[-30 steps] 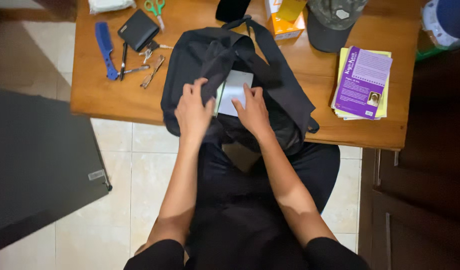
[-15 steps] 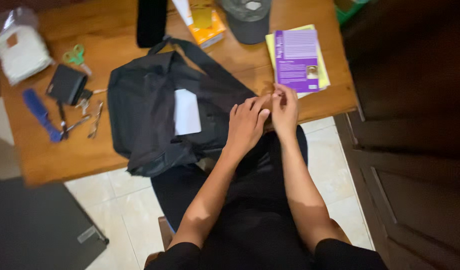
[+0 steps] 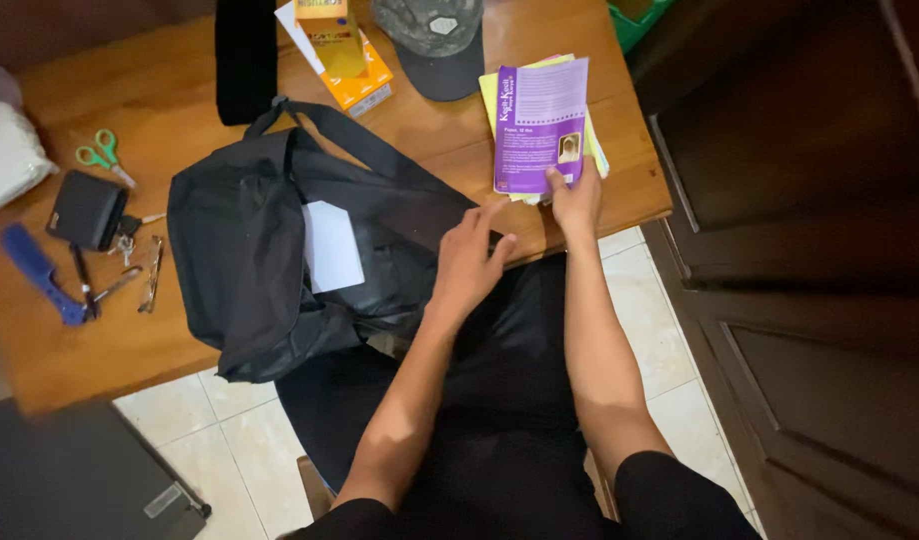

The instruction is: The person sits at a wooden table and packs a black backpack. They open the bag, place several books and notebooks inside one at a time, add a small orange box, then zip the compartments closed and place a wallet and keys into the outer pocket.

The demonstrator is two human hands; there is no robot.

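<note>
- Spanning most of the view, the wooden table (image 3: 179, 90) runs from the left edge to a right corner beside a dark wooden door (image 3: 809, 300); pale floor tiles (image 3: 209, 450) show below its near edge.
- A black backpack (image 3: 249, 250) lies in the middle of the table, its lower part hanging over the near edge, a white card (image 3: 331, 245) poking out of its opening.
- A stack of booklets (image 3: 539, 125), purple one on top and yellow beneath, sits near the table's right edge, close to the corner.
- A grey cap (image 3: 429, 40) and an orange box (image 3: 344, 55) lie along the far side.
- The left hand (image 3: 469, 260) rests open, fingers spread, on the backpack's right side at the table's near edge.
- The right hand (image 3: 576, 200) grips the near edge of the purple booklet, thumb on top.
- Small things crowd the left end: a black wallet (image 3: 86, 210), green scissors (image 3: 104, 155), a blue comb (image 3: 39, 272), keys (image 3: 129, 240).
- Bare wood lies open between backpack and booklets.
</note>
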